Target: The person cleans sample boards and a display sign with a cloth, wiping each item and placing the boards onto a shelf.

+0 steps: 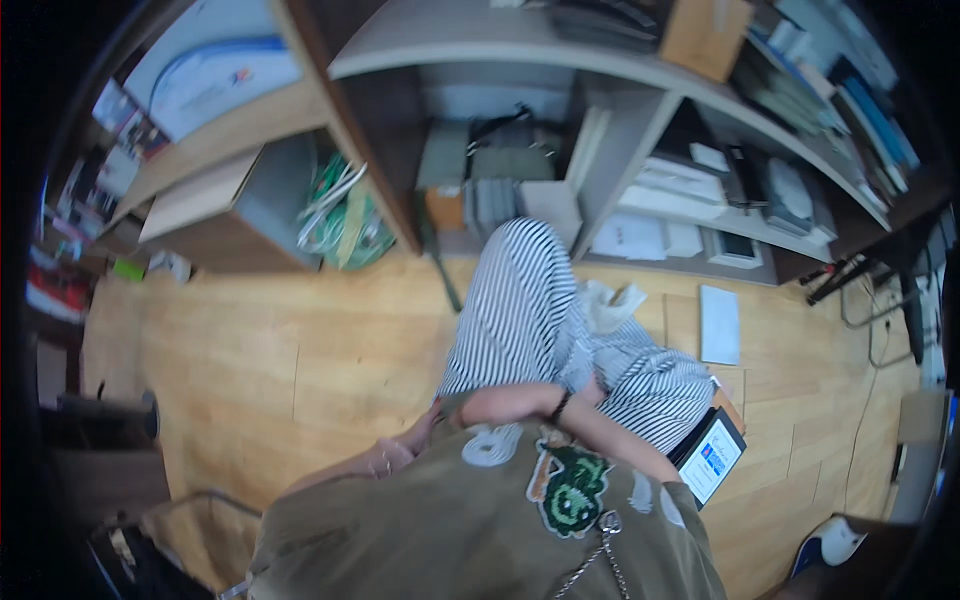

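- The green-brown shirt (470, 520) fills the bottom middle of the frame. It hides a lot of what lies under it. The person may not see well down there and could bump something.
- The left hand (388, 458) sits at the lower middle left, at the edge of the shirt. It is blurry, so it is not clear if it is open or closed. If it pulls the shirt hard, the cloth could bunch up.
- The right hand (480, 403) lies across the middle of the frame, where the shirt meets the striped trousers (520, 300). Its fingers are tucked out of sight, so one cannot tell if it grips anything.
- A tablet (712, 458) stands tilted just beside the right elbow, at the lower right. If the elbow swings back, it might knock the tablet flat on the floor (250, 350).
- A crumpled paper (610, 300) rests on the trousers, right of the middle. If the legs move, it will likely slide off.
- A white sheet (720, 325) lies on the floor further right. A foot could slip on it.
- Green cords (340, 215) hang loose in the shelves (620, 150) at the upper left. They could tumble out if poked.
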### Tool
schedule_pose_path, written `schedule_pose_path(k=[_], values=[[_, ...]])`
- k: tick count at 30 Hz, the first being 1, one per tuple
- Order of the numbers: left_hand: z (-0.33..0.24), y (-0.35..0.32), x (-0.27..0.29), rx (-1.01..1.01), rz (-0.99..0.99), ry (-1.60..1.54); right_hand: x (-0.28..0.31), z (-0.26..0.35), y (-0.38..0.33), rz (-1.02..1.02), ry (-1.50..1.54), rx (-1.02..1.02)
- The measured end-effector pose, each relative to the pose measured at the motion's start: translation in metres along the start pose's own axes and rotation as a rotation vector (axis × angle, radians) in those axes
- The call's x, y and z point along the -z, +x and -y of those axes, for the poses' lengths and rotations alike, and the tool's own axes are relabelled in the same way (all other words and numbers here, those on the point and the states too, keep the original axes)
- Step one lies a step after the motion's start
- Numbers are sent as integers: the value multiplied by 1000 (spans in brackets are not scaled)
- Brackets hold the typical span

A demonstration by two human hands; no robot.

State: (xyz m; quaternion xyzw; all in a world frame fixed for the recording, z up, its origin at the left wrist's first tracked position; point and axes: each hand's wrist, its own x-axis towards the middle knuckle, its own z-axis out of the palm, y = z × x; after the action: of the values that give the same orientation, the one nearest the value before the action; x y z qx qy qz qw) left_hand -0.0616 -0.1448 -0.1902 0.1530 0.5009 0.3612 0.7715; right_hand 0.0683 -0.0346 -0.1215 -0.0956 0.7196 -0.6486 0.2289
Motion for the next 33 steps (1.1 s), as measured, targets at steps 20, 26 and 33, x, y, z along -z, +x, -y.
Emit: schedule_pose_path(k=[20,26,33], values=[[-175,124,-72,-100,274,349,-2,-97,25,-230,-63,77],[-167,139,-76,-79,286,313,-12,-97,20,-407,-189,274],[-166,148,-63,-70,255,270,-4,-80,13,-210,-257,-77]])
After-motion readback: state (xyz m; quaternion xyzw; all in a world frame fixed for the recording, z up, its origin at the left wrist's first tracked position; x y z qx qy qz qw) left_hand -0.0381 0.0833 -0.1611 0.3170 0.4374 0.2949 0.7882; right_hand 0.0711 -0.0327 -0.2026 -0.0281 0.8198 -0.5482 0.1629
